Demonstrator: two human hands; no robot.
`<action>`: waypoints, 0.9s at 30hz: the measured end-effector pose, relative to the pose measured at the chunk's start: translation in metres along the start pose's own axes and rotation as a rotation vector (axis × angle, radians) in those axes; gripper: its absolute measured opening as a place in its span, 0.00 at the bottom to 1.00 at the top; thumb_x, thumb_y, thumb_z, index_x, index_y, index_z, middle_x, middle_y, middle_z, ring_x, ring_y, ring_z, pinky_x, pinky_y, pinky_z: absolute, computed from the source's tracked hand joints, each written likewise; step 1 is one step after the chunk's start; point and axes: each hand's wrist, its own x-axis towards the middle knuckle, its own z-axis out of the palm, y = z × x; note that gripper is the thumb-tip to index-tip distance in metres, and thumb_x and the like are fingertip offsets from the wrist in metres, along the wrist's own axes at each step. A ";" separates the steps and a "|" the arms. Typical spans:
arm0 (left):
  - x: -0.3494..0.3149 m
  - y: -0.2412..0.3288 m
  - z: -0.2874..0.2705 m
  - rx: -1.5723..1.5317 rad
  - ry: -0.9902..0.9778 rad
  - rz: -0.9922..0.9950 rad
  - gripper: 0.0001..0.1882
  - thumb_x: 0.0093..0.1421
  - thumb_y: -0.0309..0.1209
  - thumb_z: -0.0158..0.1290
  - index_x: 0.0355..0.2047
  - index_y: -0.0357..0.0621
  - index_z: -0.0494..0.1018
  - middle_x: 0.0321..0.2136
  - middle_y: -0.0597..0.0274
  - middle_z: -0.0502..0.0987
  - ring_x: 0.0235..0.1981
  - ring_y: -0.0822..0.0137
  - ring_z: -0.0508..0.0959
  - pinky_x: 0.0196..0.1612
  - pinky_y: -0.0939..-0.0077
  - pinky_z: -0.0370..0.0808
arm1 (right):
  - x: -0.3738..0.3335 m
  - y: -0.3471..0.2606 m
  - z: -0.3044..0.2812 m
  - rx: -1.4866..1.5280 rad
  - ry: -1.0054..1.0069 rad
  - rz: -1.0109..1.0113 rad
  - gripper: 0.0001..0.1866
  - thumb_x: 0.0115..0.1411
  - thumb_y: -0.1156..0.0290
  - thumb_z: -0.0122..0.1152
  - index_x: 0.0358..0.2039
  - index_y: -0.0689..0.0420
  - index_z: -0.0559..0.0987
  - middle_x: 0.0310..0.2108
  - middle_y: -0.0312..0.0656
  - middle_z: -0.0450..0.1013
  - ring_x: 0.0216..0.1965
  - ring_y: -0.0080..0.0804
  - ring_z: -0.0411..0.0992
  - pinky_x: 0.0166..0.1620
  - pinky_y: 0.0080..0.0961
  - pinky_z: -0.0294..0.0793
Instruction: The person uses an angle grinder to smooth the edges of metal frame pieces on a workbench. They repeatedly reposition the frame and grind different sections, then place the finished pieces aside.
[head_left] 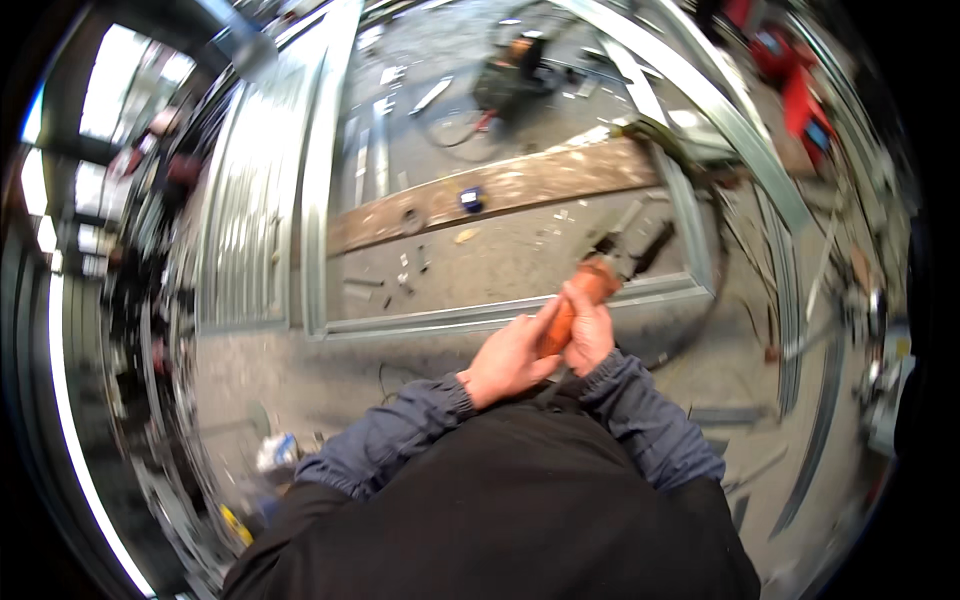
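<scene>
Orange power tool (pixel 597 283), closed inside left hand (pixel 506 360) and right hand (pixel 591 335), may scratch nearby metal frame (pixel 440 320) if slipping.

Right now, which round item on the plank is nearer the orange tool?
The blue one. It sits right of the grey disc on the plank, on the side toward the orange tool.

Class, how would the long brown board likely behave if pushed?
The brown board would probably stay stiff: it looks straight. Lying flat, it seems unlikely to roll. The small blue object on it might shift along.
</scene>
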 end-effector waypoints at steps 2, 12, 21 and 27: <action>-0.009 -0.017 -0.012 -0.044 0.103 -0.050 0.50 0.59 0.37 0.63 0.78 0.47 0.52 0.41 0.40 0.76 0.43 0.38 0.79 0.49 0.49 0.78 | 0.018 0.021 0.022 -0.122 -0.069 -0.063 0.15 0.65 0.69 0.72 0.46 0.56 0.75 0.37 0.33 0.74 0.36 0.24 0.74 0.41 0.27 0.78; -0.133 -0.151 -0.078 -0.662 0.334 -0.170 0.60 0.66 0.42 0.59 0.76 0.29 0.24 0.70 0.29 0.60 0.65 0.40 0.73 0.66 0.59 0.71 | 0.036 0.142 0.215 -0.929 -0.535 0.245 0.17 0.60 0.70 0.65 0.48 0.58 0.73 0.35 0.39 0.75 0.33 0.34 0.78 0.40 0.33 0.81; -0.212 -0.273 -0.098 -0.845 0.145 -0.240 0.36 0.63 0.33 0.54 0.70 0.34 0.64 0.60 0.41 0.77 0.59 0.51 0.79 0.62 0.64 0.75 | 0.044 0.289 0.332 -1.648 -1.006 0.438 0.22 0.55 0.71 0.71 0.49 0.59 0.76 0.31 0.37 0.76 0.28 0.28 0.77 0.33 0.30 0.80; -0.184 -0.321 -0.032 -0.309 0.139 -0.096 0.25 0.58 0.29 0.54 0.58 0.41 0.76 0.57 0.49 0.78 0.60 0.48 0.77 0.59 0.56 0.77 | 0.060 0.343 0.360 -2.028 -1.178 0.335 0.28 0.51 0.63 0.74 0.51 0.61 0.79 0.34 0.42 0.80 0.30 0.32 0.80 0.38 0.32 0.80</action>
